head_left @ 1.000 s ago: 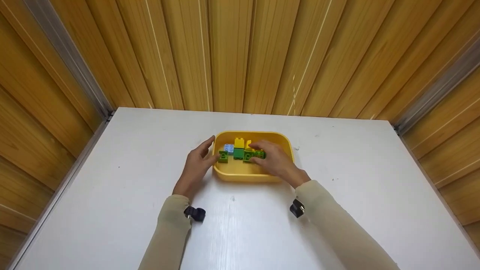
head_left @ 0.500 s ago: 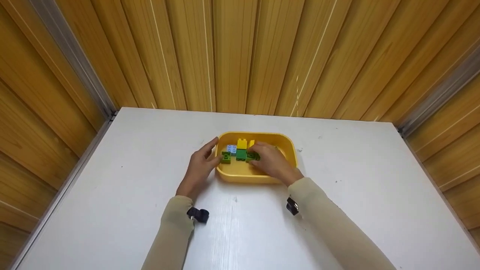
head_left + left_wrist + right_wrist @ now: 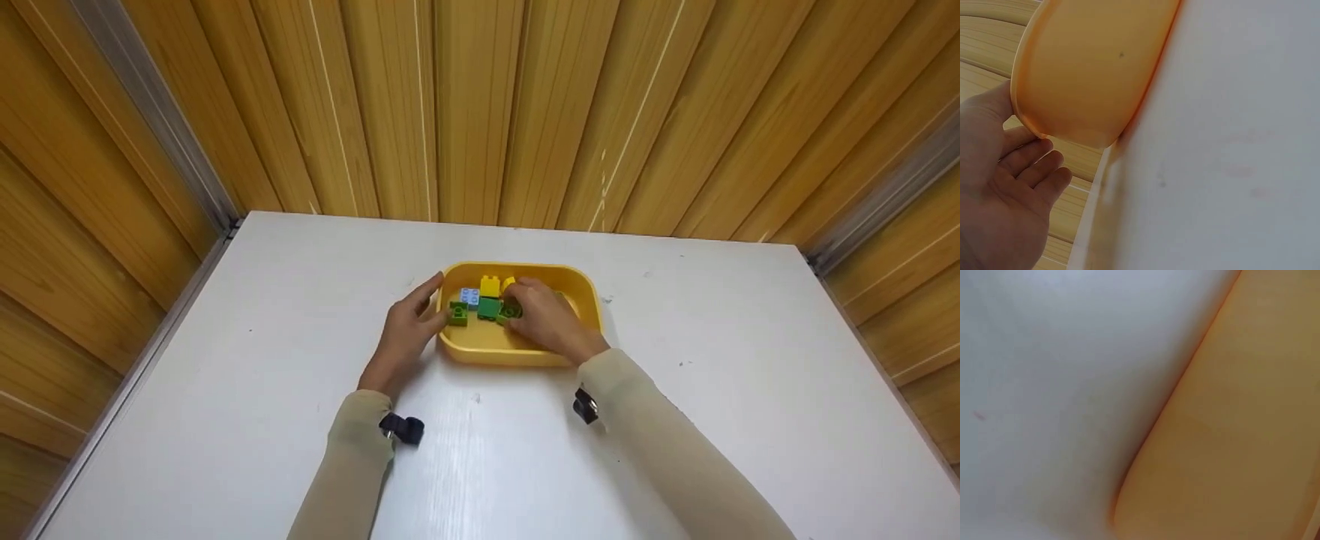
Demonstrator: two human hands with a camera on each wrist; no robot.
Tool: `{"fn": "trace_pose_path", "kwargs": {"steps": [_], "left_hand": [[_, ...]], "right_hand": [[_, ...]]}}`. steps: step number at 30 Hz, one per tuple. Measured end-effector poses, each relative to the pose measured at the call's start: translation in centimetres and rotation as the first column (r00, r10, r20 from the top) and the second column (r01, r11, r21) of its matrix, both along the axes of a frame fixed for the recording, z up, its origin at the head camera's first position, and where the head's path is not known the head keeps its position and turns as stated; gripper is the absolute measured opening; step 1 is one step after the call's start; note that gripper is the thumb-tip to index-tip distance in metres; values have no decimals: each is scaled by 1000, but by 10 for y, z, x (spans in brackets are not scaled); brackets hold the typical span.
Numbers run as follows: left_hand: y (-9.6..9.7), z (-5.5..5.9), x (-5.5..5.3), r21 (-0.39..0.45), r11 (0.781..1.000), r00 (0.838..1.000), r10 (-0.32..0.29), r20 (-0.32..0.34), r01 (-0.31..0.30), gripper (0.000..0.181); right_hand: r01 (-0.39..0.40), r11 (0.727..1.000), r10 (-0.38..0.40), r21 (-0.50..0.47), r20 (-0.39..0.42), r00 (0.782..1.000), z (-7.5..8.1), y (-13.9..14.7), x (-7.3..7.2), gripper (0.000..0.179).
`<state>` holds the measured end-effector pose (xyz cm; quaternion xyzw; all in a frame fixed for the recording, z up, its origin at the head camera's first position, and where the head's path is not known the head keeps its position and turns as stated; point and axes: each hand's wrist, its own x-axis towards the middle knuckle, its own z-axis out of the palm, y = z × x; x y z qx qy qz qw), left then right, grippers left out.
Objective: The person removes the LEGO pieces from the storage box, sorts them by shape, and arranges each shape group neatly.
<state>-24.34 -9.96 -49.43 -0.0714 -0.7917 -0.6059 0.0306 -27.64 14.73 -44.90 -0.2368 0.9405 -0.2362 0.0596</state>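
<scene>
A yellow tray (image 3: 480,354) stands on the white table with several toy building bricks in it. My left hand (image 3: 405,326) holds the tray's left rim, its thumb over the edge and the other fingers outside; the left wrist view shows this hand (image 3: 1016,180) from the palm side. My right hand (image 3: 551,319) reaches into the tray and grips a green brick (image 3: 510,311), which its fingers partly cover. Left of it lie a darker green brick (image 3: 489,308), a yellow brick (image 3: 490,286), a light blue brick (image 3: 469,298) and another green brick (image 3: 458,314). In the right wrist view only the tray's outer wall (image 3: 1230,439) and table show.
The white table (image 3: 262,420) reaches to wood-patterned panels (image 3: 465,112) at the back. Similar panels with metal corner rails stand at both sides. A second yellow brick (image 3: 509,283) peeks out by the right fingertips.
My right wrist has shifted left over the tray, and the hand now covers more of the green bricks under it. The left hand keeps its place at the rim. The head view has shifted slightly.
</scene>
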Motion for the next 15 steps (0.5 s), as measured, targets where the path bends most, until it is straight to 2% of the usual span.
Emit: {"fn": "trace_pose_path", "kwargs": {"steps": [4,8,11,15], "left_hand": [[3,1,0,-9,1000,1000,4,3,-4,61],[3,1,0,-15,1000,1000,1,-3,-1,61],[2,1,0,-15,1000,1000,-1,-11,1,61],[0,0,0,-17,1000,1000,-11,-29,11,62]], "right_hand": [[-2,1000,1,16,63,998,7,3,0,42],[10,998,-5,-59,97,995,14,8,4,48],[13,992,-4,-129,70,998,18,11,7,47],[-6,978,5,-210,-4,1000,22,12,12,44]]}}
